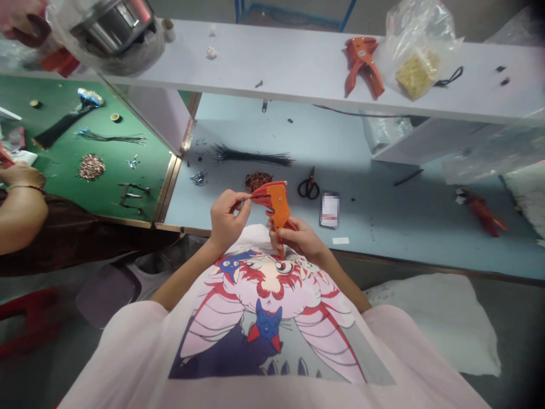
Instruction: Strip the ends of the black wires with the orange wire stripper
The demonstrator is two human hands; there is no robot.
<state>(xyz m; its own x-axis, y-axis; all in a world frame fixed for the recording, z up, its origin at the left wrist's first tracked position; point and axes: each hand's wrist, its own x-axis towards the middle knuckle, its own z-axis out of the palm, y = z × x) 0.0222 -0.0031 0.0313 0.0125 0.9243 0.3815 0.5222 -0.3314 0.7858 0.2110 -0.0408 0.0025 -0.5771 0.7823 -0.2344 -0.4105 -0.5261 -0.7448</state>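
Left hand: (pixel 230 218) fingers pinched closed on thin wire (pixel 246 200), tip at the tool's jaws.
Right hand: (pixel 296 238) closed around the handles.
Wire stripper: (pixel 276 205) orange, centre of frame, held upright, jaws toward the wire.
Risk: wire could slip from the pinch, or a hard squeeze could nick it.
Rest: black wire bundle (pixel 251 154) and scissors (pixel 309 186) on blue bench (pixel 374 244); co-worker's hand (pixel 21 176) far left.

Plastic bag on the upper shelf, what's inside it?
The clear plastic bag holds a yellowish mass of small pieces; folds blur them, and anything behind them cannot be seen.
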